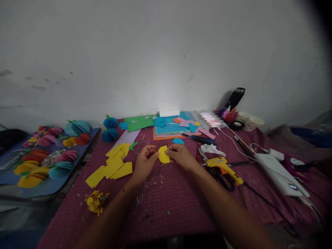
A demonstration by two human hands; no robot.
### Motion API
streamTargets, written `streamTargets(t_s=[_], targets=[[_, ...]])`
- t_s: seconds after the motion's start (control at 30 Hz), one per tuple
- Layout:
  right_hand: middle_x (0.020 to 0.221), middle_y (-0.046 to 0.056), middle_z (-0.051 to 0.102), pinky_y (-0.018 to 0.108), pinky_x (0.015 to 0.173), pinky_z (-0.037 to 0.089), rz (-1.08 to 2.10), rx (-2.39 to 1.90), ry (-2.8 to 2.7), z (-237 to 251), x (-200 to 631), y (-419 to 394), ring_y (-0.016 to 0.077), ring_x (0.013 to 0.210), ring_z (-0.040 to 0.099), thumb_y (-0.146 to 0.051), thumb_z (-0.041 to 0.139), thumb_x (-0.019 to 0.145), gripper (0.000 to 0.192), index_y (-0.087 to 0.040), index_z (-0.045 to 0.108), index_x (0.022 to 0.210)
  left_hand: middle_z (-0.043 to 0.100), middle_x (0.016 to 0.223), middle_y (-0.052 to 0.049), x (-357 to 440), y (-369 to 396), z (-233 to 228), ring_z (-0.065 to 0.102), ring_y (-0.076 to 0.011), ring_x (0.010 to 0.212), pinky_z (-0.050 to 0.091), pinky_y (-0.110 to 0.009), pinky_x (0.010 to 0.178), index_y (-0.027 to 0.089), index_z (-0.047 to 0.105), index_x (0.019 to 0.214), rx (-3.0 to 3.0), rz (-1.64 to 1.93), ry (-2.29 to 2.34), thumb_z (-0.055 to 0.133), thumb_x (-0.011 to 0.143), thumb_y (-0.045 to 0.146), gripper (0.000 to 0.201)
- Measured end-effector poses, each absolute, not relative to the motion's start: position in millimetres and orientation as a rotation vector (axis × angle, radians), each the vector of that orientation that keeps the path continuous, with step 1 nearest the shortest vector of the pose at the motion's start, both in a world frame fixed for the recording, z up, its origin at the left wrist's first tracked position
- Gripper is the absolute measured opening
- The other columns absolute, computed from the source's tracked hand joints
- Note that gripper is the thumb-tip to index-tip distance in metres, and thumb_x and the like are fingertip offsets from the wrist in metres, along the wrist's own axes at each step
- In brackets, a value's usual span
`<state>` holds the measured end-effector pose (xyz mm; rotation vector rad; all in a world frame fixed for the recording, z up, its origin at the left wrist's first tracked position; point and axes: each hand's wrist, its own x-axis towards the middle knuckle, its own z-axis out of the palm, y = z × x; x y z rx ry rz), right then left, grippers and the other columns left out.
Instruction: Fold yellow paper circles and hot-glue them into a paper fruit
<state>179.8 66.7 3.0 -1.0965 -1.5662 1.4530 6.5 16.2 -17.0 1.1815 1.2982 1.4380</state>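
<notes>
On the bench [186, 211], left hand [145, 160] and right hand [183, 156] have their grip pinched on a yellow piece [163, 155]; left of it, sheets [114, 164] lie flat, balls [110, 135] stand assembled.

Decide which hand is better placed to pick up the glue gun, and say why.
Probably the right hand: the glue gun lies to its right, farther from the left hand. The right hand pinches yellow paper, though, and would first need freeing.
</notes>
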Motion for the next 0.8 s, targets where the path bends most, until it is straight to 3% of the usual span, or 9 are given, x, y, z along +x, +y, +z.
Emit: streamTargets(t_s=[0.23, 0.37, 0.43, 0.57, 0.8], targets=[[0.077, -0.001, 0.067, 0.025, 0.058, 0.041, 1.047, -1.233, -1.809, 4.8, 202.6, 40.8, 0.0145, 0.066, 0.059, -0.022, 0.064, 0.076, 0.013, -0.021, 0.06, 0.089, 0.064, 0.088, 0.001, 4.8, 14.4, -15.6, 0.062, -0.0122, 0.071, 0.049, -0.025, 0.069, 0.021, 0.055, 0.11, 1.291, 1.512, 1.324, 0.063, 0.081, 0.027, 0.03], [0.079, 0.002, 0.067, 0.026, 0.061, 0.035, 0.751, -1.461, -2.096, -5.9, 216.3, 9.1, 0.0162, 0.07, 0.059, -0.016, 0.062, 0.078, 0.008, -0.02, 0.056, 0.081, 0.065, 0.083, -0.001, 7.8, 7.7, -16.3, 0.061, -0.0152, 0.076, 0.047, -0.028, 0.072, 0.02, 0.061, 0.09, 1.691, 1.327, 1.412, 0.054, 0.085, 0.018, 0.009], [0.079, 0.004, 0.067, 0.028, 0.06, 0.032, 0.638, -1.534, -2.196, -8.5, 220.2, -2.2, 0.018, 0.071, 0.06, -0.018, 0.062, 0.081, 0.006, -0.021, 0.057, 0.083, 0.066, 0.083, -0.003, 9.4, 2.9, -13.8, 0.061, -0.0178, 0.081, 0.046, -0.031, 0.075, 0.02, 0.064, 0.083, 2.01, 1.137, 1.414, 0.05, 0.084, 0.013, 0.015], [0.087, 0.007, 0.069, 0.03, 0.063, 0.033, 0.475, -1.557, -2.279, -5.8, 228.8, -24.3, 0.0215, 0.077, 0.063, -0.028, 0.059, 0.089, 0.007, -0.021, 0.059, 0.088, 0.07, 0.097, -0.007, 12.6, -6.6, -5.5, 0.062, -0.0223, 0.095, 0.047, -0.037, 0.087, 0.022, 0.07, 0.093, 2.427, 0.839, 1.162, 0.052, 0.083, 0.011, 0.023], [0.093, 0.006, 0.07, 0.033, 0.077, 0.044, 0.466, -1.514, -2.218, -12.3, 285.1, -62.5, 0.022, 0.086, 0.065, -0.029, 0.047, 0.097, 0.017, -0.023, 0.063, 0.093, 0.071, 0.115, -0.008, 16.9, -14.9, 3.3, 0.062, -0.0259, 0.111, 0.042, -0.045, 0.104, 0.025, 0.072, 0.106, 2.579, 0.631, 0.858, 0.06, 0.083, 0.015, 0.028]])
